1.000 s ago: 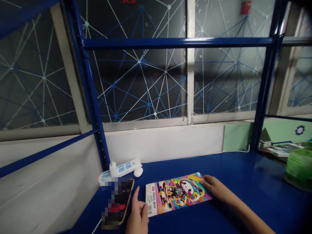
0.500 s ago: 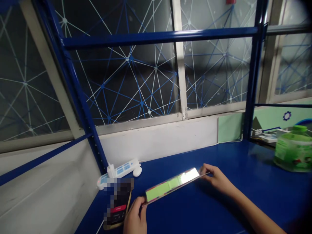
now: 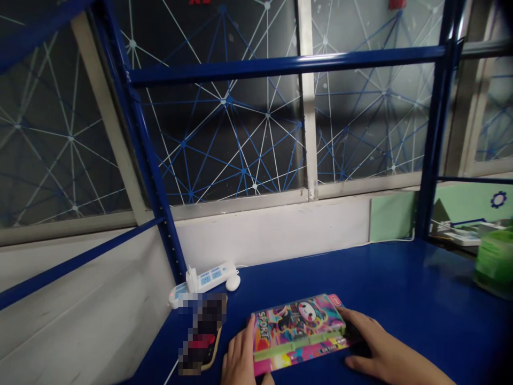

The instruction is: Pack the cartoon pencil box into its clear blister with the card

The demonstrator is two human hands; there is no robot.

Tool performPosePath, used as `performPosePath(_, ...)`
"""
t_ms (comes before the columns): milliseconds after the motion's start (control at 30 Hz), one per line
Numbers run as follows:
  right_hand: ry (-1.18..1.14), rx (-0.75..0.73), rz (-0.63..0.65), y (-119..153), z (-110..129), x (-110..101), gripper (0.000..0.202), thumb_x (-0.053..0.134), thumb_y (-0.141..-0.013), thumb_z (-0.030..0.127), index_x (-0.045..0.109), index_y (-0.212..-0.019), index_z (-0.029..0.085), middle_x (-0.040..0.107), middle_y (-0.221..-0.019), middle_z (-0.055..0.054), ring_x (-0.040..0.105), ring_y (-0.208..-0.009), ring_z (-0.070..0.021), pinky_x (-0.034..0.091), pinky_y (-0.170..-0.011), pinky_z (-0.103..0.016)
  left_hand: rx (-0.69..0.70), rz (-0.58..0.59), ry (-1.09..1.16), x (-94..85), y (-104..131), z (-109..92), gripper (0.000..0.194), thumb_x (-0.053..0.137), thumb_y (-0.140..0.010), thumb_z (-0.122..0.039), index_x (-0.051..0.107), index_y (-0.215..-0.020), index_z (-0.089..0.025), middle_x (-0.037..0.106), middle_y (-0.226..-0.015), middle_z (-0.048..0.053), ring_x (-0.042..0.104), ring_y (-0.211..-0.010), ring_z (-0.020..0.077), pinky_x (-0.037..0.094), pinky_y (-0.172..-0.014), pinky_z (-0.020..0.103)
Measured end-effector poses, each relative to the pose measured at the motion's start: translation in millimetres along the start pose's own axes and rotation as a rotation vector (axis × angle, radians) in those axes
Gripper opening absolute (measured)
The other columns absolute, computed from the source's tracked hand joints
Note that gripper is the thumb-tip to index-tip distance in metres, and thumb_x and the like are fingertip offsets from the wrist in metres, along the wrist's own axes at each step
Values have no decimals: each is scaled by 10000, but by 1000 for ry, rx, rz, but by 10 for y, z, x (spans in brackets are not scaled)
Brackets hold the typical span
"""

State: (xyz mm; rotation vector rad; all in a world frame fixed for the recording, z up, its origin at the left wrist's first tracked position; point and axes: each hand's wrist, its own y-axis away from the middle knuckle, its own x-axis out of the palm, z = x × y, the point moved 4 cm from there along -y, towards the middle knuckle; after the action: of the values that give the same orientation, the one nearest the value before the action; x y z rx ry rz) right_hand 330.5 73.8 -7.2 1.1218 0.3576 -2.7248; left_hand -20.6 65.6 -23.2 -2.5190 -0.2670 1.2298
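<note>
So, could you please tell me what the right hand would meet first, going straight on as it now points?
The box, most likely: the right hand points left toward its right end, though contact is hard to judge.

Wht wall (image 3: pixel 272 238) behind blue tbl (image 3: pixel 320 272)

Between two hands, the left hand (image 3: pixel 239 357) and the right hand (image 3: pixel 371 342), there is one patterned box (image 3: pixel 298 326), while one phone (image 3: pixel 209 324) lies just left of the left hand, one power strip (image 3: pixel 212 276) and one white oval object (image 3: pixel 233 282) beyond that hand, and one green container (image 3: pixel 494 262) well right of the right hand.
</note>
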Motion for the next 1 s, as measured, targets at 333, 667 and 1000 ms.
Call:
performPosePath(333,-29,61,-348,-188,271,417,727,558,-851,568,502,-1426,127,633,-1330,-197,583,-1241,-351,440,-1071,-500,-153,-132,266,-44,-54,-142,626,491,-872,-505,524,-1406,-180,669,-1268,152,602,-1192,312,436,-1042,440)
performPosePath(667,-361,-83,-456,-64,434,323,657,561,-944,451,311,-1526,276,514,-1307,-86,575,-1222,-242,477,-1058,-375,-118,-222,590,-196,-19,-207,554,604,-872,-436,493,-1376,-237,598,-1362,112,605,-1227,262,536,-1013,386)
performPosePath(1000,-509,-35,-487,-9,393,300,361,542,-947,495,494,-1219,263,590,-1295,-108,602,-1214,-265,511,-1044,-407,-257,-346,829,-239,18,-214,582,631,-813,-644,474,-1205,-244,685,-1056,66,688,-1056,241,553,-956,374)
